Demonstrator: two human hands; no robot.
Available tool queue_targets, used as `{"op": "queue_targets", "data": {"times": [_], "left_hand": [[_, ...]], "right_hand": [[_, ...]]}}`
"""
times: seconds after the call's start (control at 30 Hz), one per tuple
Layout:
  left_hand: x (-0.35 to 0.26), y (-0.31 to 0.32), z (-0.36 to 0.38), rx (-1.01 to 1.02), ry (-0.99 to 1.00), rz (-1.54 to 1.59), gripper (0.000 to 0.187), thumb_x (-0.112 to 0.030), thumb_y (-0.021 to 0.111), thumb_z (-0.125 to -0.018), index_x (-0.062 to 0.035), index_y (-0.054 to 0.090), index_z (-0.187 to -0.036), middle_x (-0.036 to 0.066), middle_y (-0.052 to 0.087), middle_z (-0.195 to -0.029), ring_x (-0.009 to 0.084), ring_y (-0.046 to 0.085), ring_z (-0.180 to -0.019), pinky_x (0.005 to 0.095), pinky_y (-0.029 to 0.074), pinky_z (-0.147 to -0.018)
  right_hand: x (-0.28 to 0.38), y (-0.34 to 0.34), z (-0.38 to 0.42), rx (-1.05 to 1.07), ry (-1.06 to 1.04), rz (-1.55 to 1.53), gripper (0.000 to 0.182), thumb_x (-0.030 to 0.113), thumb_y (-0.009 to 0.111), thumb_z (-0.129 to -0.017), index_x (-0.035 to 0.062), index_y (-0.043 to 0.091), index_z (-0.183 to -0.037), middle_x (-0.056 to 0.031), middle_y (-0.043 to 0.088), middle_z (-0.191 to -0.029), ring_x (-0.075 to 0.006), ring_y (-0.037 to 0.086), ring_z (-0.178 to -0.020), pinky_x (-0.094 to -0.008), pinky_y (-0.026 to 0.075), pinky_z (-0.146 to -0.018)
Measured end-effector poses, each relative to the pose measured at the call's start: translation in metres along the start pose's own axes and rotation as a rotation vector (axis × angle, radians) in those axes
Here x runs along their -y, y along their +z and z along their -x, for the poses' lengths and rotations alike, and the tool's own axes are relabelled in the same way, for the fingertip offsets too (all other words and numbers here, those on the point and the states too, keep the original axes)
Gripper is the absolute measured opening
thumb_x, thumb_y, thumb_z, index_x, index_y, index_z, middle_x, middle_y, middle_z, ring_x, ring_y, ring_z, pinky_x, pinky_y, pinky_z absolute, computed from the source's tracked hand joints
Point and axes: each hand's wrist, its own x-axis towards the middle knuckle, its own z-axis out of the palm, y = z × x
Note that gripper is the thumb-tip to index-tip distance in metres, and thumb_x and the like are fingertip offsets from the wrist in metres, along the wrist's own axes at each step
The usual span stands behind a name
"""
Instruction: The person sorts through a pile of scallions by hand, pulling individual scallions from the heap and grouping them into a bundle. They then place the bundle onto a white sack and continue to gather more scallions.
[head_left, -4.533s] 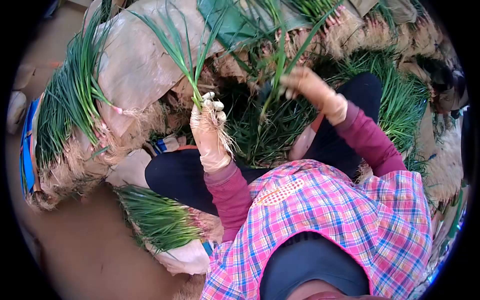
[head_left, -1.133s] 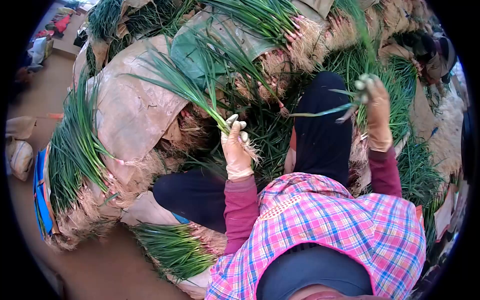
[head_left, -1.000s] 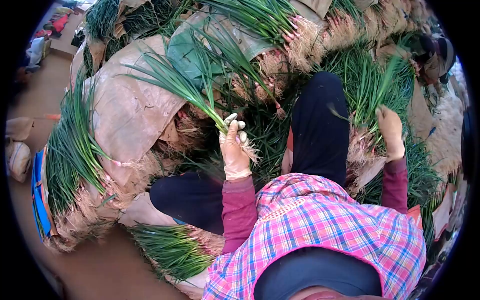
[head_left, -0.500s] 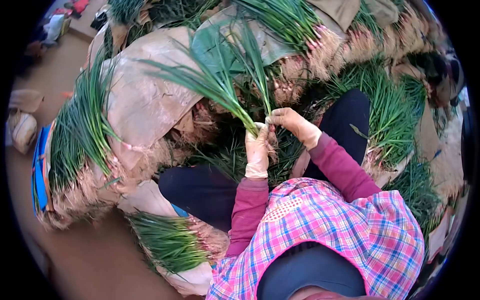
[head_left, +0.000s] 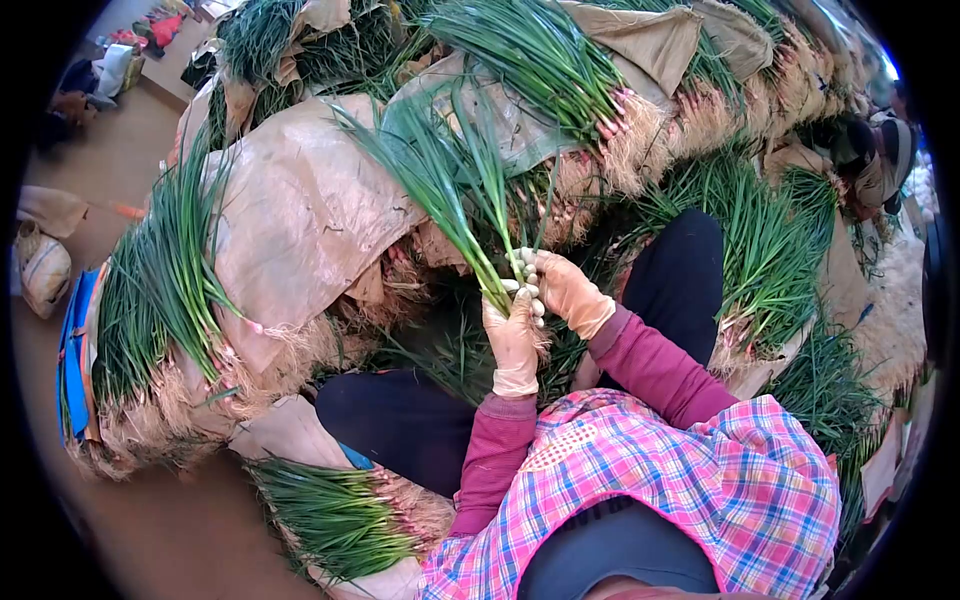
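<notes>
My left hand [head_left: 512, 338], in a pale glove, is closed around a small bunch of spring onions [head_left: 440, 205]. Their green leaves point up and away from me, and some roots hang below the fist. Right beside it, my right hand [head_left: 568, 290], gloved too, has its fingers closed on the base of a thinner spring onion [head_left: 488, 175]. Whitish fingertips of both gloves meet there and hide the bulbs. Both hands are above my lap, between my bent, dark-clothed knees. Loose green leaves [head_left: 440, 350] lie beneath them.
Ahead, a long heap of spring onions with tan roots is partly covered by a plastic sheet [head_left: 300, 190]. A large bundle [head_left: 540, 65] lies on top. More bundles lie at right [head_left: 755, 250] and at lower left [head_left: 335, 510]. A blue-edged board [head_left: 78, 350] stands at the heap's left end.
Both hands sit slightly lower in view, and the right fingers have closed in against the left hand. The held leaves have swung a little to the right. The camera has shifted slightly.
</notes>
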Motion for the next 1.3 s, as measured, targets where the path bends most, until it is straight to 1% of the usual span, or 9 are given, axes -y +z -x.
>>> {"op": "queue_targets", "data": {"times": [0.17, 0.27, 0.33, 0.43, 0.6, 0.7, 0.83, 0.93, 1.3], "left_hand": [[-0.028, 0.013, 0.018, -0.005, 0.179, 0.031, 0.018, -0.002, 0.056, -0.092, -0.0089, 0.047, -0.105, 0.010, 0.061, -0.089, 0.0103, 0.054, -0.058, 0.0196, 0.043, -0.046], [-0.032, 0.003, 0.011, -0.090, 0.255, 0.039, 0.019, -0.004, 0.056, -0.093, -0.0083, 0.047, -0.110, 0.008, 0.060, -0.089, 0.0109, 0.054, -0.062, 0.0214, 0.044, -0.051], [-0.031, -0.008, 0.003, -0.099, 0.178, 0.028, 0.020, -0.006, 0.056, -0.094, -0.0084, 0.047, -0.112, 0.007, 0.060, -0.087, 0.0106, 0.054, -0.063, 0.0217, 0.043, -0.052], [-0.019, -0.026, -0.003, -0.139, 0.043, 0.035, 0.031, -0.008, 0.054, -0.095, -0.0077, 0.044, -0.124, 0.002, 0.056, -0.083, 0.0084, 0.053, -0.063, 0.0199, 0.043, -0.052], [-0.025, -0.026, -0.008, -0.051, -0.028, 0.209, 0.039, -0.010, 0.057, -0.094, -0.0084, 0.044, -0.131, 0.001, 0.055, -0.082, 0.0084, 0.051, -0.066, 0.0221, 0.045, -0.057], [-0.028, -0.011, -0.007, -0.148, -0.008, 0.294, 0.038, -0.011, 0.058, -0.094, -0.0122, 0.047, -0.130, 0.002, 0.058, -0.086, 0.0116, 0.054, -0.071, 0.0285, 0.052, -0.065], [-0.036, -0.012, -0.004, -0.010, 0.143, 0.310, 0.035, -0.009, 0.055, -0.094, -0.0099, 0.047, -0.128, 0.004, 0.058, -0.094, 0.0116, 0.054, -0.070, 0.0279, 0.050, -0.061], [-0.047, -0.005, 0.000, -0.028, 0.180, 0.312, 0.036, -0.013, 0.054, -0.096, -0.0088, 0.046, -0.130, 0.002, 0.054, -0.086, 0.0105, 0.050, -0.068, 0.0256, 0.044, -0.056], [-0.033, -0.023, -0.011, 0.090, -0.112, 0.390, 0.027, -0.015, 0.056, -0.095, -0.0060, 0.056, -0.121, 0.001, 0.055, -0.086, 0.0105, 0.047, -0.071, 0.0249, 0.043, -0.063]], "right_hand": [[0.065, -0.046, -0.038, -0.060, -0.254, 0.165, 0.021, 0.020, 0.056, -0.094, 0.0007, 0.063, -0.100, -0.0030, 0.063, -0.081, -0.0088, 0.056, -0.061, -0.0188, 0.047, -0.056], [0.099, 0.022, 0.004, -0.175, 0.173, 1.214, 0.044, 0.036, 0.068, -0.086, -0.0004, 0.063, -0.110, -0.0126, 0.068, -0.095, -0.0178, 0.066, -0.078, -0.0246, 0.053, -0.068], [0.131, 0.006, -0.007, -0.288, -0.758, 1.857, 0.057, 0.033, 0.073, -0.081, -0.0032, 0.056, -0.121, -0.0181, 0.064, -0.111, -0.0292, 0.061, -0.100, -0.0375, 0.048, -0.092], [0.232, 0.051, -0.002, -1.024, -0.929, 1.774, 0.052, 0.023, 0.071, -0.084, -0.0021, 0.050, -0.124, -0.0178, 0.063, -0.111, -0.0247, 0.062, -0.096, -0.0339, 0.050, -0.083], [0.220, 0.022, -0.047, -0.472, -0.622, 0.976, 0.050, 0.005, 0.060, -0.087, 0.0120, 0.042, -0.134, -0.0109, 0.055, -0.121, -0.0177, 0.061, -0.093, -0.0383, 0.054, -0.073], [0.164, -0.003, -0.062, -0.615, -1.168, 2.298, 0.053, 0.003, 0.056, -0.084, 0.0161, 0.042, -0.133, -0.0161, 0.048, -0.120, -0.0280, 0.056, -0.097, -0.0410, 0.051, -0.078], [0.147, -0.005, -0.049, -0.418, -0.997, 2.205, 0.060, 0.002, 0.062, -0.080, 0.0167, 0.043, -0.135, -0.0159, 0.049, -0.119, -0.0298, 0.054, -0.106, -0.0354, 0.049, -0.086], [0.157, 0.000, -0.036, -0.004, -0.994, 1.343, 0.059, 0.007, 0.072, -0.079, 0.0103, 0.050, -0.133, -0.0068, 0.053, -0.124, -0.0138, 0.052, -0.103, -0.0282, 0.046, -0.084], [0.157, 0.072, -0.029, -0.491, -1.111, 1.808, 0.031, 0.039, 0.066, -0.084, 0.0083, 0.064, -0.087, -0.0108, 0.064, -0.081, -0.0268, 0.063, -0.072, -0.0370, 0.048, -0.063]]}}
